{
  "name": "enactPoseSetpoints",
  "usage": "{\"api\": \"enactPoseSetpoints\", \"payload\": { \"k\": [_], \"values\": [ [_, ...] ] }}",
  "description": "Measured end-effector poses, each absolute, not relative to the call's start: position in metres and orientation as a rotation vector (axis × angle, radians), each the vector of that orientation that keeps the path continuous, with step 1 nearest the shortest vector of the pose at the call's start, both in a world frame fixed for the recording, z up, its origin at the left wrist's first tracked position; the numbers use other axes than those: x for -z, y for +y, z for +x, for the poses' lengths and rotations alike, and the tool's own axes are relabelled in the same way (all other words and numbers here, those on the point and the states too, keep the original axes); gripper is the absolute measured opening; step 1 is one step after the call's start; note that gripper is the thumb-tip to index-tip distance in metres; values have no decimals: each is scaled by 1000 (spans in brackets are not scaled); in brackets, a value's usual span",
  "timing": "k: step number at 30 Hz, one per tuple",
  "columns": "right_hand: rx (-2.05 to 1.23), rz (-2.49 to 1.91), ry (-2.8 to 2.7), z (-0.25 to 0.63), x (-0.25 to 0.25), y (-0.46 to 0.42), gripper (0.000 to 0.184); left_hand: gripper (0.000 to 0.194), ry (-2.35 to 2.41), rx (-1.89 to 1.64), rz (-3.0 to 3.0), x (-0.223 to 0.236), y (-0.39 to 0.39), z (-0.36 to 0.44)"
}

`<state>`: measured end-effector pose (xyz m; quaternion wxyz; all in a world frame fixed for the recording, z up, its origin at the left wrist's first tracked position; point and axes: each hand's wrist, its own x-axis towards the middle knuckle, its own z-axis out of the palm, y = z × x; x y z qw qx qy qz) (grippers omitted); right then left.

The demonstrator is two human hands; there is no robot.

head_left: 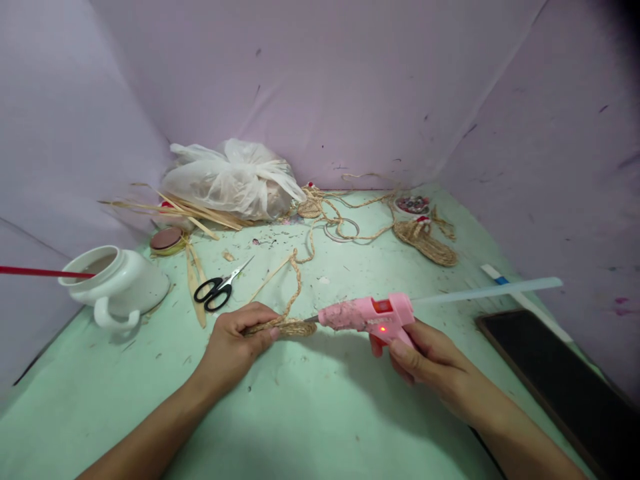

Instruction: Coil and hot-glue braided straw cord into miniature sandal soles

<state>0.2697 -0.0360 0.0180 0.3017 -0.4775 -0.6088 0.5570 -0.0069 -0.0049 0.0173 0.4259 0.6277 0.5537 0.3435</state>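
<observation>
My left hand pinches a small flat piece of woven straw braid, fingers above and thumb along its near side. From this piece a braided straw cord runs up and back across the table. My right hand is wrapped round the handle of a pink glue gun, its red light lit. The metal nozzle points left and meets the upper edge of the woven piece; whether glue is coming out cannot be made out. A long translucent glue stick sticks out of the gun's back.
Black-handled scissors lie behind my left hand. A white pot with a red stick stands left. Behind are a plastic bag, straw strips, a metal ring, a bead dish and a woven slipper. A phone lies right.
</observation>
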Motion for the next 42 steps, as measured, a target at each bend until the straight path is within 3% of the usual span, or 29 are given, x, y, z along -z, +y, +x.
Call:
{"api": "enactPoseSetpoints", "payload": {
  "k": [42],
  "values": [
    [-1455,-1238,-1617,273,-22,-33,48,14,1432,-916,1382,-12,-1,-17]
  ]
}}
